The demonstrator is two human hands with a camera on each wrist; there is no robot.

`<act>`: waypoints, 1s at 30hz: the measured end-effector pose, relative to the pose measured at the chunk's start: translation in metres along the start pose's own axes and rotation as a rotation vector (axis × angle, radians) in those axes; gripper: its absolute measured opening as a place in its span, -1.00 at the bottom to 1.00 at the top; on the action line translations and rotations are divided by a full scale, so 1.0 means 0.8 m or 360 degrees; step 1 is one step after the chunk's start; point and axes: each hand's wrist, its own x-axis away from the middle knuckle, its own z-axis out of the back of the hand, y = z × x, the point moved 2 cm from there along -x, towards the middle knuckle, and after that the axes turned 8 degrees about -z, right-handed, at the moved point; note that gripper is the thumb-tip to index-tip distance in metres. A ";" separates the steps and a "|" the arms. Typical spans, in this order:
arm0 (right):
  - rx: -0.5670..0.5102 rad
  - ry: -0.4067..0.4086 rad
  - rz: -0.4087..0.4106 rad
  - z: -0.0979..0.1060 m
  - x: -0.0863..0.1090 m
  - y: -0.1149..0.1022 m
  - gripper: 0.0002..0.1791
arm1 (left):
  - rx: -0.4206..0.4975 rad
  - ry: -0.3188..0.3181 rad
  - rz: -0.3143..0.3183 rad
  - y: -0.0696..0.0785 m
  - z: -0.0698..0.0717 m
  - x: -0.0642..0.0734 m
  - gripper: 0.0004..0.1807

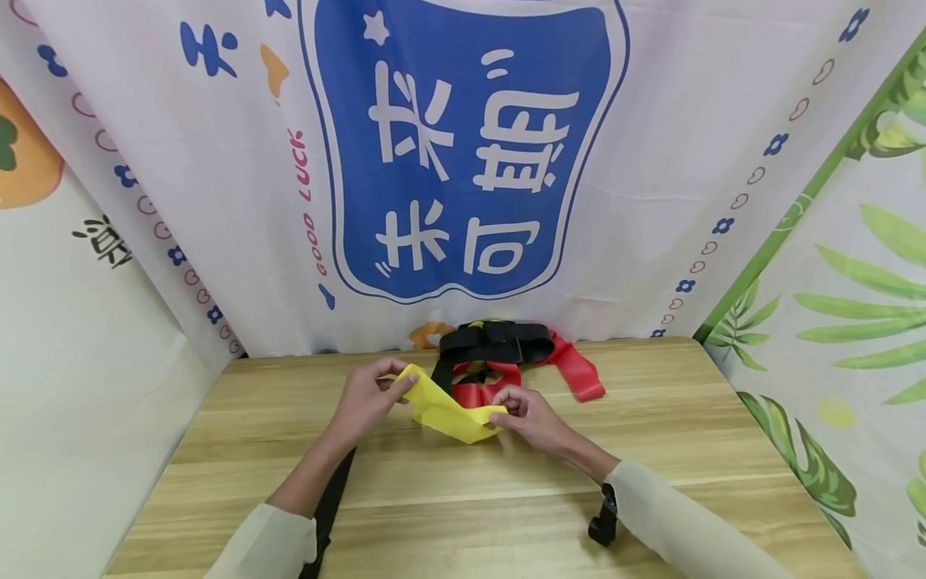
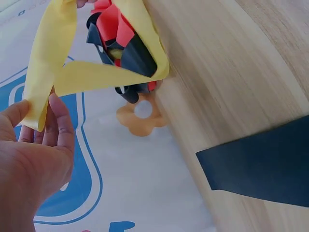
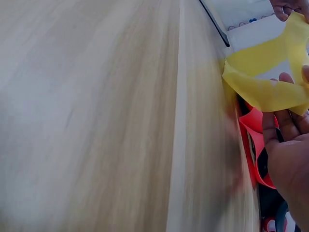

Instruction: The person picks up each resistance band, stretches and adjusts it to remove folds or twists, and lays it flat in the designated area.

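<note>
A flat yellow elastic band (image 1: 450,416) hangs between both hands above the wooden table, its lower part sagging toward the tabletop. My left hand (image 1: 370,400) pinches its left end between thumb and fingers. At the other end, my right hand (image 1: 534,420) pinches a folded part of the same band. In the left wrist view the yellow band (image 2: 50,53) forms a bent loop. Seen from the right wrist, the yellow band (image 3: 270,94) crosses the fingers of the right hand (image 3: 292,150).
Behind the hands, black bands (image 1: 499,342) and red bands (image 1: 579,374) lie heaped at the table's back edge, against a printed curtain (image 1: 651,161). A black strip (image 1: 336,498) lies under the left forearm. The wooden table (image 1: 470,515) extends toward me.
</note>
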 end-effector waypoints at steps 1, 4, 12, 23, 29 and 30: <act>0.0009 -0.0014 -0.0002 0.001 0.001 0.000 -0.81 | 0.0005 -0.0001 0.0000 0.001 0.001 0.001 -0.84; 0.0031 -0.0057 -0.0021 0.004 0.005 0.003 -0.79 | 0.0029 -0.0010 0.0007 0.003 0.003 0.005 -0.86; 0.0055 -0.0232 0.0057 0.010 0.014 0.009 -0.79 | 0.0048 -0.0020 -0.0006 0.000 0.007 0.014 -0.88; 0.0171 -0.0331 -0.0014 0.018 0.025 0.011 -0.70 | 0.0017 -0.0039 0.0074 -0.004 0.010 0.017 -0.86; 0.0239 -0.0380 -0.0020 0.021 0.032 0.013 -0.71 | -0.0010 -0.0058 0.0134 -0.010 0.010 0.020 -0.83; 0.0241 -0.0390 -0.0022 0.021 0.033 0.013 -0.71 | -0.0015 -0.0056 0.0141 -0.012 0.010 0.020 -0.83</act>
